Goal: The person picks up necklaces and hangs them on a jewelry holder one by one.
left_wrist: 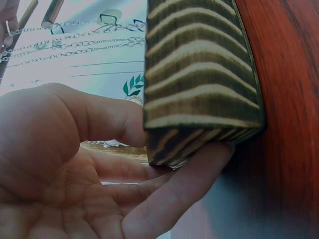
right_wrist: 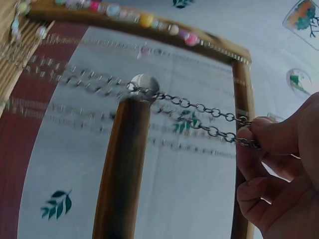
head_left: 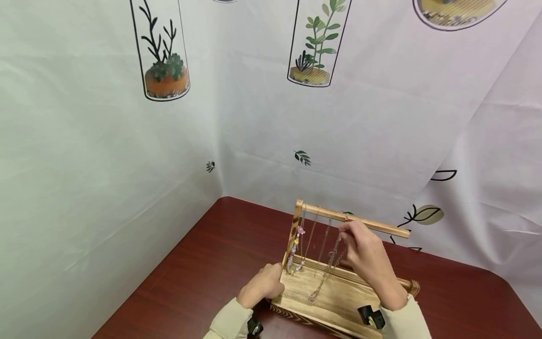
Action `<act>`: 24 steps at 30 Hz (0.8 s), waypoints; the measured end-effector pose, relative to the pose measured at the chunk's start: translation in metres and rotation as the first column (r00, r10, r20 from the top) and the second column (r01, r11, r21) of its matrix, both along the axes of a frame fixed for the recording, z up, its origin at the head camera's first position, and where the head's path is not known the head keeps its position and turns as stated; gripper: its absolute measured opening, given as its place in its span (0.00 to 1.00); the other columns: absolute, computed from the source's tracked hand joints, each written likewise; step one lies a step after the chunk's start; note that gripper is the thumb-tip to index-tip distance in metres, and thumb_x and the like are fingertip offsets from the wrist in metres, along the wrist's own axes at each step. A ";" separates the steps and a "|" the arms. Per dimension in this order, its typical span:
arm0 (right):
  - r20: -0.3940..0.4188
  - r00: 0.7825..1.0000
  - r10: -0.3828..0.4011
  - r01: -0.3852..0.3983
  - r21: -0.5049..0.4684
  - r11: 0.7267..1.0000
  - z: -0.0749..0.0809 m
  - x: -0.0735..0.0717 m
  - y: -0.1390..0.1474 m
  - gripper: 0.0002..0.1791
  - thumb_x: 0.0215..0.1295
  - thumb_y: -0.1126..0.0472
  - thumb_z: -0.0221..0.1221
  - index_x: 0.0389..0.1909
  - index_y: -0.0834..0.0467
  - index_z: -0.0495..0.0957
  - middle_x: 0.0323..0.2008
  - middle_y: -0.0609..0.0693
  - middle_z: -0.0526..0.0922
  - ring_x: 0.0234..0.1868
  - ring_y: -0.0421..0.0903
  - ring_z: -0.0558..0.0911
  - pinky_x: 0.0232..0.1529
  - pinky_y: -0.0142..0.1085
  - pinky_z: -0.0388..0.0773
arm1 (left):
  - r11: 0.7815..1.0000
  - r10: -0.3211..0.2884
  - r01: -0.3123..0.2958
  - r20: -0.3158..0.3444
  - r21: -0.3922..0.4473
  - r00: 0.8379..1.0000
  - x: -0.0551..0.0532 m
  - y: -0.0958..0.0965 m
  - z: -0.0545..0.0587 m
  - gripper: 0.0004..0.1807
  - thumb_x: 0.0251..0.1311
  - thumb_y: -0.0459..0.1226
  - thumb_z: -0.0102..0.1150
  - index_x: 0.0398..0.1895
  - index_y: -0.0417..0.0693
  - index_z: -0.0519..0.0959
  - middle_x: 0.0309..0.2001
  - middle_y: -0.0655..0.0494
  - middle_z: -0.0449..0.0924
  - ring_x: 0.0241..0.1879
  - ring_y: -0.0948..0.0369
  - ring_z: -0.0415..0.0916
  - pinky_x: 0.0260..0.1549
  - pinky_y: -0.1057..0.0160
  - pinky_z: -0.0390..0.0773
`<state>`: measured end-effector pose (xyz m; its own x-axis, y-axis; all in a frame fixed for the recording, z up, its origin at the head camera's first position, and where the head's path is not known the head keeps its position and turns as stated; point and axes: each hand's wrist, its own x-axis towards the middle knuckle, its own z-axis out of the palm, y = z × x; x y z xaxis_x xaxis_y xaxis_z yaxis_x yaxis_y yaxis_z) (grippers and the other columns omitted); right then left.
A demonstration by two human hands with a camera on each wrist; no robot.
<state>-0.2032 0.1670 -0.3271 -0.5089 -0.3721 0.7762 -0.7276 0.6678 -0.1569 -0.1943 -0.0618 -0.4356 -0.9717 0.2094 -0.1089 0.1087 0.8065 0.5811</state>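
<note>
A wooden jewelry stand point(head_left: 292, 289) has a tray base, a left post and a top bar point(head_left: 387, 228). My left hand point(head_left: 263, 282) grips the base's left front corner; in the left wrist view the thumb lies on one side of the striped wood point(left_wrist: 199, 74) and fingers on its underside. My right hand point(head_left: 367, 254), just below the bar, pinches a silver chain necklace point(right_wrist: 199, 107) between thumb and fingertips. The chain's lower end point(head_left: 313, 296) dangles over the tray. Nearer the post hang several thin necklaces point(head_left: 325, 242) and a colorful beaded necklace point(head_left: 294, 249).
The stand is on a dark red table point(head_left: 203, 259). Behind the table hangs a white cloth point(head_left: 262, 117) with printed plants. The bar's right end point(head_left: 406, 233) has no post under it. A wooden roller point(head_left: 408, 285) lies along the tray's back.
</note>
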 end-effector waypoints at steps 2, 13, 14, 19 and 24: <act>-0.010 1.000 -0.006 0.006 0.009 1.000 0.001 0.000 0.005 0.11 0.51 0.77 0.59 0.33 0.59 0.75 0.29 0.45 0.74 0.26 0.35 0.68 0.27 0.26 0.66 | 1.000 0.001 -0.001 -0.001 -0.002 1.000 0.000 0.000 0.000 0.11 0.38 0.26 0.51 0.31 0.40 0.73 0.23 0.49 0.68 0.20 0.55 0.64 0.17 0.59 0.65; -0.014 1.000 -0.020 0.020 -0.017 1.000 0.004 -0.001 0.031 0.09 0.54 0.76 0.56 0.34 0.61 0.74 0.31 0.49 0.74 0.28 0.36 0.68 0.30 0.25 0.64 | 1.000 0.004 -0.006 0.052 0.029 0.999 0.000 0.000 0.000 0.11 0.41 0.25 0.50 0.32 0.40 0.72 0.23 0.48 0.66 0.18 0.56 0.62 0.16 0.60 0.61; -0.024 0.999 -0.026 0.026 -0.025 0.999 0.004 -0.001 0.033 0.11 0.52 0.77 0.57 0.33 0.61 0.74 0.31 0.48 0.74 0.28 0.36 0.68 0.30 0.25 0.64 | 1.000 0.003 -0.005 0.054 0.027 0.999 0.000 0.000 0.000 0.11 0.41 0.25 0.50 0.32 0.40 0.72 0.23 0.48 0.67 0.19 0.56 0.62 0.16 0.60 0.62; -0.042 0.998 -0.037 0.035 -0.053 0.998 0.007 0.004 0.043 0.14 0.49 0.80 0.58 0.33 0.61 0.74 0.29 0.46 0.74 0.28 0.35 0.67 0.28 0.25 0.63 | 0.999 0.000 -0.003 0.082 0.033 0.997 0.000 0.001 0.000 0.12 0.43 0.26 0.49 0.35 0.39 0.72 0.24 0.47 0.67 0.19 0.56 0.61 0.16 0.60 0.60; -0.028 0.998 -0.057 0.055 -0.067 0.996 0.010 0.010 0.055 0.15 0.49 0.81 0.58 0.34 0.60 0.74 0.29 0.45 0.72 0.27 0.33 0.65 0.27 0.24 0.62 | 1.000 -0.003 0.001 0.066 0.028 0.998 0.000 0.001 0.000 0.12 0.42 0.26 0.49 0.35 0.38 0.72 0.24 0.47 0.67 0.19 0.56 0.61 0.17 0.60 0.61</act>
<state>-0.1930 0.2219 -0.3170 -0.5042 -0.2912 0.8130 -0.6941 0.6968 -0.1808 -0.1944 -0.0612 -0.4360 -0.9622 0.2155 -0.1667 0.0714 0.7898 0.6092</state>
